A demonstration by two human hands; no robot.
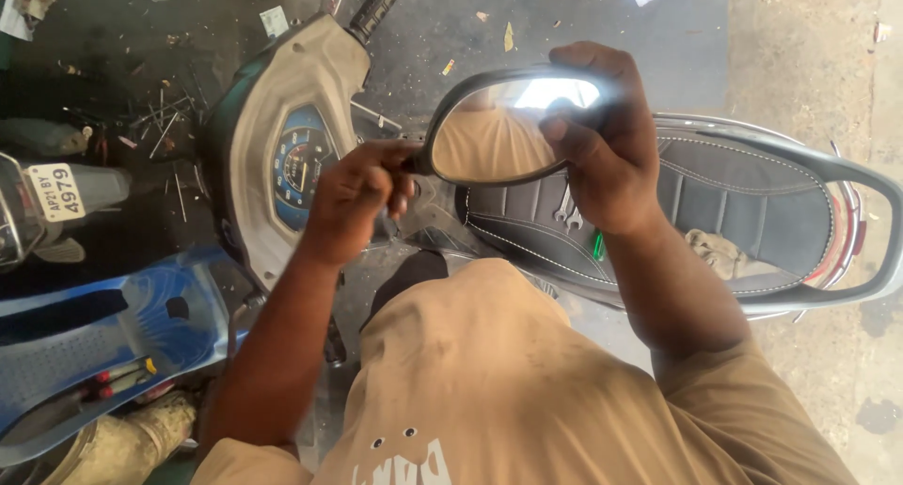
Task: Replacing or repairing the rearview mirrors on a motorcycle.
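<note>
Blue tray (56,353), lower left of frame: holds red-handled tools, partly cut off. Right hand (602,156), upper centre: fingers closed round the right rim of the mirror (499,132), thumb on the glass. Left hand (353,198): fingertips pinched at the mirror's left end; the stem there is hidden. Wrenches (567,212) lie on the scooter seat (734,203) below the mirror, small and hard to make out.
</note>
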